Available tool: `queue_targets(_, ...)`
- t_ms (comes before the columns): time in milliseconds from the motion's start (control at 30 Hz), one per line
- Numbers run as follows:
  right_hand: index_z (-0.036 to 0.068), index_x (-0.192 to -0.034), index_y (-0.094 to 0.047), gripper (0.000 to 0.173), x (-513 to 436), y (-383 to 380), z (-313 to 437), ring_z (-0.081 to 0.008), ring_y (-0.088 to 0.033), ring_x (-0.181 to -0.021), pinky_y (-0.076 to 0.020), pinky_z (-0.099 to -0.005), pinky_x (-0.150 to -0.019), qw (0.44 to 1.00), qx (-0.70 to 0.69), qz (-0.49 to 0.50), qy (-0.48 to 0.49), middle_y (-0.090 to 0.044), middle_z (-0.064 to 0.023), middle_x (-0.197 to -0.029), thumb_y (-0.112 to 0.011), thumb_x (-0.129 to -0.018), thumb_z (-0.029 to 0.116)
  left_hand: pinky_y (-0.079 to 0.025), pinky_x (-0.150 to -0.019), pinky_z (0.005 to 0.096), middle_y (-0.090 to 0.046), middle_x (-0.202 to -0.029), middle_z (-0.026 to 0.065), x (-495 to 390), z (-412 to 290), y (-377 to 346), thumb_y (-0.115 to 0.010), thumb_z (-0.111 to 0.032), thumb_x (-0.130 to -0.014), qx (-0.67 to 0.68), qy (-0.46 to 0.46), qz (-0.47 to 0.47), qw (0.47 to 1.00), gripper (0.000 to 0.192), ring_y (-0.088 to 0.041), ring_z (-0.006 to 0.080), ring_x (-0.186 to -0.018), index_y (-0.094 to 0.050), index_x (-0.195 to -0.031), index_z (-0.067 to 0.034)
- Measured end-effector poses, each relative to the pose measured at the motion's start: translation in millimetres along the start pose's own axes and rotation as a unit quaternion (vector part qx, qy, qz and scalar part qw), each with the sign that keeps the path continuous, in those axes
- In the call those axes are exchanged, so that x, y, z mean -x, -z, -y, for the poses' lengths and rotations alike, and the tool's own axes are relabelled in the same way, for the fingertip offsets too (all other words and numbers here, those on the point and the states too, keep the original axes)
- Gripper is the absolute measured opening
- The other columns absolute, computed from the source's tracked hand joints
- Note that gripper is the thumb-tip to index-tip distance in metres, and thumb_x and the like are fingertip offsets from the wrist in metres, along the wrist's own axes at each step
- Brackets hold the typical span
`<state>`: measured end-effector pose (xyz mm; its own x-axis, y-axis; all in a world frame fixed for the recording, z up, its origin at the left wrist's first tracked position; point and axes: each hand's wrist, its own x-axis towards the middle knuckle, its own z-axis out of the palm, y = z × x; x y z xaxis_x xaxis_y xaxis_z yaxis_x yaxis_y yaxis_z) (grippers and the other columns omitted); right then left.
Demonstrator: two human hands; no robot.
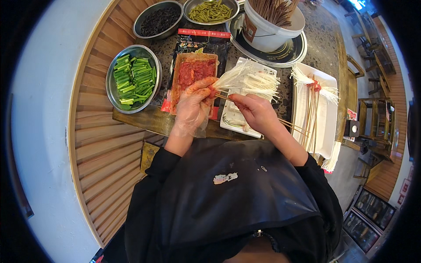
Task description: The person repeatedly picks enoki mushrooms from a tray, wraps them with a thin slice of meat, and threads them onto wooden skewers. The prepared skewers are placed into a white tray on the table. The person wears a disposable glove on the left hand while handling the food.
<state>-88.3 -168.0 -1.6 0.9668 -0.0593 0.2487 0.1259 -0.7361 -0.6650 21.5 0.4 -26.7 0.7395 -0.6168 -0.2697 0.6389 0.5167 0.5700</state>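
My left hand [194,107], in a clear plastic glove, grips a bundle of enoki mushrooms [232,77] wrapped with red meat near its base. My bare right hand [256,113] holds thin wooden skewers [223,97] whose front ends are at the wrapped meat, hidden partly by my fingers. Beneath my left hand lies a plastic tray of red sliced meat [197,69]. More loose enoki [261,83] rests on a white tray [243,128], behind and below my right hand. On the right, a long white dish [330,131] holds skewered, meat-wrapped enoki [315,86].
Metal bowls hold cut green stalks [135,80], black shredded food [159,21] and green beans or similar pieces [210,11]. A white bucket [269,36] of skewers stands on a round black plate [296,52]. Slatted wood panelling [102,148] borders the table's left side.
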Motion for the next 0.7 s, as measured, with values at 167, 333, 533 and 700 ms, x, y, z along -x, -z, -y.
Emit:
queue_targets(167, 0.007, -0.103, -0.063, 0.022, 0.4, -1.4, 1.9, -0.0280, -0.059, -0.063, -0.0467, -0.0342, -0.057, 1.000, -0.011, -0.001, -0.005, -0.059, -0.0127, -0.070, -0.060, -0.082, 0.006, -0.052, -0.083, 0.0306, -0.059, -0.105, 0.0185, 0.4, 3.9, 1.7, -0.047, 0.003, -0.088, 0.039, 0.009, -0.003, 0.999, 0.025, -0.061, 0.0216, -0.091, -0.052, -0.111, 0.010)
queue_targets(333, 0.007, -0.105, -0.063, 0.024, -1.2, -7.1, 5.5, -0.0284, -0.059, -0.064, -0.0468, -0.0341, -0.057, 1.000, -0.021, -0.018, -0.011, -0.059, -0.0132, -0.072, -0.059, -0.082, 0.005, -0.051, -0.085, 0.0333, -0.059, -0.107, 0.0195, 0.0, 6.2, 0.7, -0.044, 0.002, -0.089, 0.028, 0.006, -0.017, 0.999, 0.023, -0.061, 0.0257, -0.094, -0.052, -0.109, 0.011)
queue_targets(533, 0.011, -0.105, -0.061, 0.022, -0.4, -11.1, 10.2, -0.0335, -0.058, -0.063, -0.0482, -0.0420, -0.055, 0.999, 0.006, -0.016, -0.044, -0.059, -0.0134, -0.073, -0.056, -0.083, 0.011, -0.050, -0.087, 0.0338, -0.060, -0.104, 0.0189, 0.9, 7.9, -3.4, -0.043, 0.004, -0.088, -0.065, -0.014, -0.006, 0.998, 0.024, -0.061, 0.0258, -0.094, -0.054, -0.107, 0.011)
queue_targets(700, 0.006, -0.105, -0.060, 0.022, -0.9, -8.6, 12.9, -0.0331, -0.060, -0.069, -0.0480, -0.0383, -0.060, 0.998, 0.022, -0.004, -0.064, -0.061, -0.0169, -0.076, -0.056, -0.084, 0.006, -0.047, -0.086, 0.0289, -0.061, -0.106, 0.0154, -0.4, 13.4, -9.4, -0.046, 0.006, -0.085, -0.240, -0.087, -0.058, 0.965, 0.028, -0.060, 0.0199, -0.095, -0.055, -0.112, 0.008)
